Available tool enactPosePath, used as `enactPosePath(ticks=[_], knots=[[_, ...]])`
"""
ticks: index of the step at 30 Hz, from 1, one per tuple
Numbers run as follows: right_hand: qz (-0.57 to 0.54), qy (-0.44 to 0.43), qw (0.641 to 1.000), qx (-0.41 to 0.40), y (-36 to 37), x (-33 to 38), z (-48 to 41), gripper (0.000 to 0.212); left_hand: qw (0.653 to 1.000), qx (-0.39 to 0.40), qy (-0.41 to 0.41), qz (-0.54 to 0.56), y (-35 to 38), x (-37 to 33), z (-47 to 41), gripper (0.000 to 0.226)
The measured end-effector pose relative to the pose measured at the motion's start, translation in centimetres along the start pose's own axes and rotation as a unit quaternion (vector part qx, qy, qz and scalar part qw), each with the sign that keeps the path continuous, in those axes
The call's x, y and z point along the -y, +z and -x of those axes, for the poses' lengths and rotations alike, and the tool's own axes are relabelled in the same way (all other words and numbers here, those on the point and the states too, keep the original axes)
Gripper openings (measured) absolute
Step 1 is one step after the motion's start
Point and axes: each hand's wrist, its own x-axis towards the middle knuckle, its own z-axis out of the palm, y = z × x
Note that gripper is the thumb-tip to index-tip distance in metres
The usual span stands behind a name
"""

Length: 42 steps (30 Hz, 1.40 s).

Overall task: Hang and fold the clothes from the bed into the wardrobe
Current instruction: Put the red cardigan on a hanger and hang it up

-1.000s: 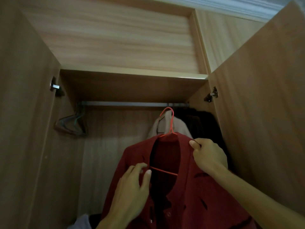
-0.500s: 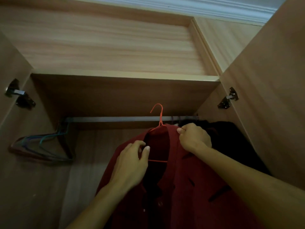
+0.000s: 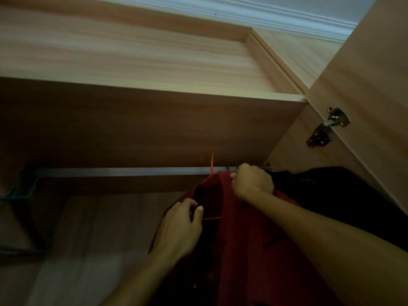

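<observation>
Nearest, the left hand (image 3: 178, 228) gripped the red shirt (image 3: 247, 239) by its open collar, while the right hand (image 3: 252, 183) clenched its shoulder up at the wardrobe rail (image 3: 121, 172). The orange hanger (image 3: 211, 171) inside it reached the rail, its hook blurred. Dark clothes (image 3: 344, 195) hung beyond, and dim empty hangers (image 3: 19, 191) sat far left.

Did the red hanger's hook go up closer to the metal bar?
Yes. The orange-red hanger has gone up: its hook, well below the metal rail a second ago, now pokes above it.
</observation>
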Motion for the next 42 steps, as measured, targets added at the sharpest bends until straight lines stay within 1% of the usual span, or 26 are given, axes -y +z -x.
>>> enactPosePath(ticks=[4,9,16,20,24,29,31,33,35,39,40,42], knots=[[0.045,0.004,0.999,-0.01,1.7,-0.4,-1.8,0.02,0.999,-0.002,0.034,0.026,2.3,1.1,-0.9,0.023],[0.091,0.008,0.996,-0.022,3.3,-0.5,-3.2,0.015,0.997,-0.009,0.047,0.056,3.3,2.5,-2.0,0.023],[0.178,-0.041,0.982,-0.038,5.5,0.6,-3.2,0.018,0.996,-0.019,0.061,0.063,4.2,4.2,-2.0,0.021],[0.215,-0.067,0.974,-0.004,5.4,0.6,-2.8,0.018,0.996,-0.022,0.055,0.066,4.5,5.6,-1.1,0.017],[0.279,-0.113,0.953,0.039,5.7,0.8,-0.9,0.017,0.998,-0.03,0.04,0.031,4.2,7.1,0.4,0.014],[0.308,-0.14,0.941,-0.002,5.5,0.7,1.4,0.025,1.0,-0.009,0.009,0.006,2.4,7.4,2.7,0.015],[0.322,-0.17,0.931,-0.014,5.7,1.0,2.9,0.032,1.0,-0.005,-0.005,0.004,1.7,7.0,3.7,0.016],[0.279,-0.227,0.933,-0.009,6.1,1.8,5.0,0.034,1.0,0.006,-0.019,0.002,1.3,6.6,4.9,0.018],[0.202,-0.27,0.941,0.015,6.6,2.8,7.7,0.029,0.999,0.017,-0.04,-0.009,1.0,6.7,6.6,0.021],[0.07,-0.295,0.948,0.1,8.3,4.6,12.5,0.019,0.994,0.03,-0.099,-0.024,0.4,7.9,10.4,0.024],[0.043,-0.299,0.946,0.119,8.8,4.7,13.5,0.015,0.992,0.034,-0.116,-0.024,0.3,7.9,11.3,0.025],[0.008,-0.313,0.938,0.146,9.7,4.8,15.5,0.015,0.988,0.039,-0.149,-0.03,-0.2,7.9,13.4,0.025]])
